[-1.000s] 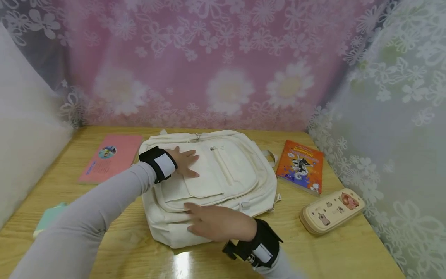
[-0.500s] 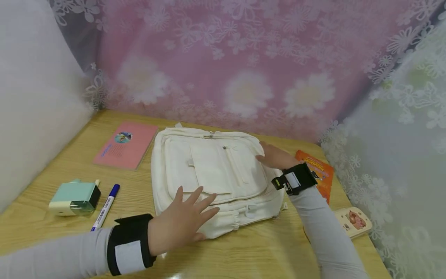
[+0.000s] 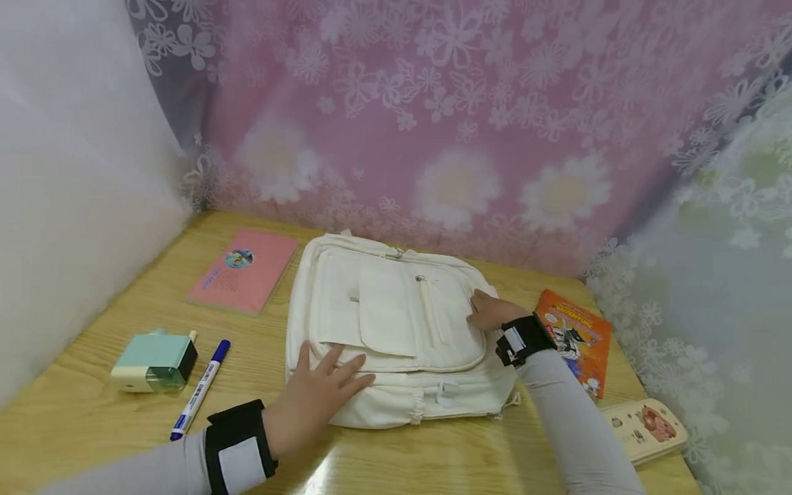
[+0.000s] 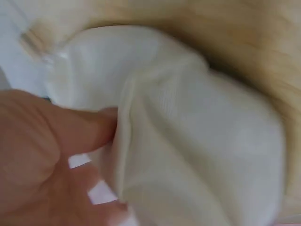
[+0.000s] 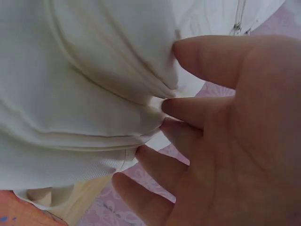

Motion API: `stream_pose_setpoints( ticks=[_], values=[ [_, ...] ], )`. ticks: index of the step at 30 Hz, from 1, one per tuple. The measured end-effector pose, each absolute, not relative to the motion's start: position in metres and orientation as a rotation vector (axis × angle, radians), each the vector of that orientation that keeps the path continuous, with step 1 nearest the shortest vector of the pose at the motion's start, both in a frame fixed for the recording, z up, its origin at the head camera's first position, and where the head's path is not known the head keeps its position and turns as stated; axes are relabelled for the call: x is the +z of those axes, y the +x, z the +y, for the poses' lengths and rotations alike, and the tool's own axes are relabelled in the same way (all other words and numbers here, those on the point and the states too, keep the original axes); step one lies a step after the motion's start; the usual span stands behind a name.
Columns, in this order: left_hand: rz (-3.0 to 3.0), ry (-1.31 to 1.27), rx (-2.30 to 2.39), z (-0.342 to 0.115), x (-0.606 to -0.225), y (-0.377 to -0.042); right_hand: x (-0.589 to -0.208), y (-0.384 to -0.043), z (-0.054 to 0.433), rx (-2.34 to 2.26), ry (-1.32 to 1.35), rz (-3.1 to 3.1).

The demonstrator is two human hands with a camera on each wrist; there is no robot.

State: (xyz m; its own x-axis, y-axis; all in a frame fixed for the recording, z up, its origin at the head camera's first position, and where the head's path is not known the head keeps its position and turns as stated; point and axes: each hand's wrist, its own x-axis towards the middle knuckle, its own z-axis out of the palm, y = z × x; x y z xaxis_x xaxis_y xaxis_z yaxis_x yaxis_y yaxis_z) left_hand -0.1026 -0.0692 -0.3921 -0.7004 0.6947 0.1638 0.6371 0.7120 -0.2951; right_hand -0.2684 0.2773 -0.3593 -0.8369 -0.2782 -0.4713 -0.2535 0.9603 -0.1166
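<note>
Left hand point(image 3: 314, 404), fingers spread; right hand point(image 3: 493, 311), fingers extended: both touching, neither clenched. White backpack point(image 3: 386, 316), lying mid-tabletop point(image 3: 445, 459), toward the far edge. Step, apparently: steadying it. Next move likely wants firmer hold.

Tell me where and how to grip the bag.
Likely best: take the bag by opposite edges, the left hand coming in at the left edge, the right hand at the right edge. It lies flat, far broader than either hand, and its soft cloth folds against the left hand, so two hands should limit sagging.
</note>
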Motion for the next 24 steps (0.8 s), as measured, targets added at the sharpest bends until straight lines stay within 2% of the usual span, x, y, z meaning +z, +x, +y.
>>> stream_pose_setpoints(
  ticks=[5, 7, 11, 13, 20, 24],
  values=[
    [-2.604, -1.030, 0.267, -0.083, -0.399, -0.134, -0.357, -0.248, 0.287, 0.030, -0.429, 2.647],
    [-2.594, -1.002, 0.291, -0.089, -0.396, -0.146, -0.354, -0.241, 0.286, 0.191, -0.562, 2.652],
    [-2.647, -0.959, 0.326, -0.097, -0.387, -0.165, -0.348, -0.224, 0.282, 0.610, -0.999, 2.641],
    [-2.702, -0.940, 0.302, -0.100, -0.385, -0.173, -0.349, -0.214, 0.278, 0.688, -1.074, 2.674],
    [-2.753, -0.871, 0.210, -0.100, -0.391, -0.203, -0.357, -0.176, 0.265, 0.086, -0.392, 2.846],
    [-2.704, -0.903, 0.179, -0.095, -0.402, -0.223, -0.360, -0.146, 0.258, 0.022, -0.389, 2.848]
  ],
)
